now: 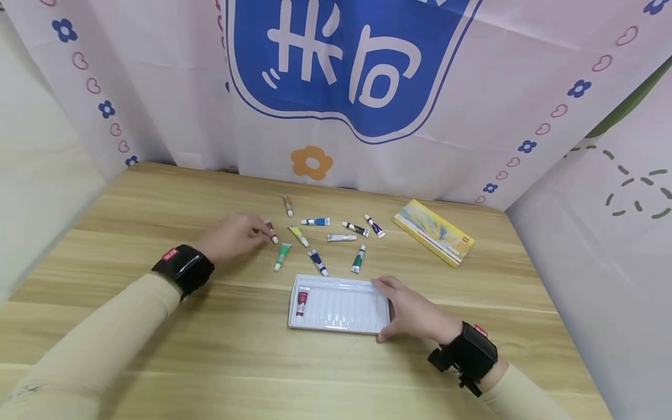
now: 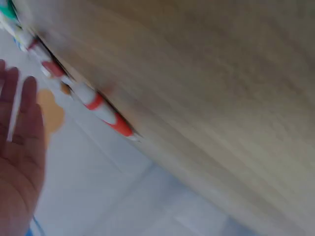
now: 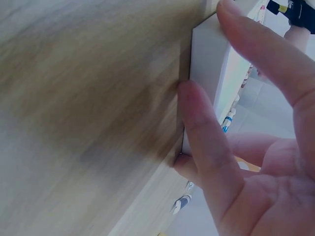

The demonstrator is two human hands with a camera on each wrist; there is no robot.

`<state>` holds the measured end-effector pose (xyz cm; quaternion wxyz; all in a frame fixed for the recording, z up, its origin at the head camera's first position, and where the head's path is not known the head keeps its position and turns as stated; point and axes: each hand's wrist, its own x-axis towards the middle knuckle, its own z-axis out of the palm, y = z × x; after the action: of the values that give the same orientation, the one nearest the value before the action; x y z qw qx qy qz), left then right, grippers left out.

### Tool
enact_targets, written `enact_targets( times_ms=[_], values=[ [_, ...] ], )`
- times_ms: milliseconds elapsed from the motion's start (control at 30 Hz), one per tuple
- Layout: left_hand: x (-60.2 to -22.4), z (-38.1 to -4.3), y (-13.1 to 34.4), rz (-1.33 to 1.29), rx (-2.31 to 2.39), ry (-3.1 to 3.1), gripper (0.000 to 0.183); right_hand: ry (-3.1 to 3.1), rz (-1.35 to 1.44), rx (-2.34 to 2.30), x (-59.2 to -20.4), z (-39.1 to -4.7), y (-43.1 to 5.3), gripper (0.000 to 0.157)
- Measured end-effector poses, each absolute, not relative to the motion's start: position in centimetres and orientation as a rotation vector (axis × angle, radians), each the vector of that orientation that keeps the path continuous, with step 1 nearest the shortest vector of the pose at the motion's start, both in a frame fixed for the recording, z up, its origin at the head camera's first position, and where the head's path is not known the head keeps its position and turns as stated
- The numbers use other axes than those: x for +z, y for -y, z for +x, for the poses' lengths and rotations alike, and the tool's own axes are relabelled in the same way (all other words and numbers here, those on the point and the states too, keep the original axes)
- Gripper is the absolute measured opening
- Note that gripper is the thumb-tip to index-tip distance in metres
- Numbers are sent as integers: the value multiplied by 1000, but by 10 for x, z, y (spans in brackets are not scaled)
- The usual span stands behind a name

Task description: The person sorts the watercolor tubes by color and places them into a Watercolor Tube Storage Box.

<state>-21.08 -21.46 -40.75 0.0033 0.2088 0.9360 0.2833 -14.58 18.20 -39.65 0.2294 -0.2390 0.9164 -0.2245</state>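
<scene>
My left hand [image 1: 236, 236] reaches in from the left, its fingertips right at a brown paint tube [image 1: 270, 227] lying on the table. In the left wrist view, blurred, the visible fingers [image 2: 30, 105] are nearly straight. My right hand [image 1: 415, 309] grips the right end of a white ribbed plastic tray [image 1: 341, 328], fingers at the far corner and thumb at the near one. In the right wrist view, fingertips press the wall of the tray [image 3: 204, 64]. One dark red paint tube [image 1: 302, 300] lies at the left end of the tray.
Several paint tubes lie scattered beyond the tray, among them light green [image 1: 282, 257], yellow [image 1: 298, 236], dark blue [image 1: 317, 262], white [image 1: 342, 237] and dark green [image 1: 358, 259]. A yellow box [image 1: 433, 232] lies at the back right. A printed curtain [image 1: 199, 116] hangs behind the table.
</scene>
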Motion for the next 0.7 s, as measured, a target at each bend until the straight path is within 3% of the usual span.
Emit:
enact_targets(
  times_ms=[133, 533, 700],
  values=[
    [-409, -227, 213, 387, 982, -2896, 15, -2521, -659, -608, -396, -145, -186, 108],
    [-401, -249, 194, 4, 880, -2807, 30, -2511, -664, -585, -399, -148, -183, 111],
    [-403, -255, 190, -51, 885, -2783, 20, -2519, -652, -577, -399, -148, -182, 110]
  ],
)
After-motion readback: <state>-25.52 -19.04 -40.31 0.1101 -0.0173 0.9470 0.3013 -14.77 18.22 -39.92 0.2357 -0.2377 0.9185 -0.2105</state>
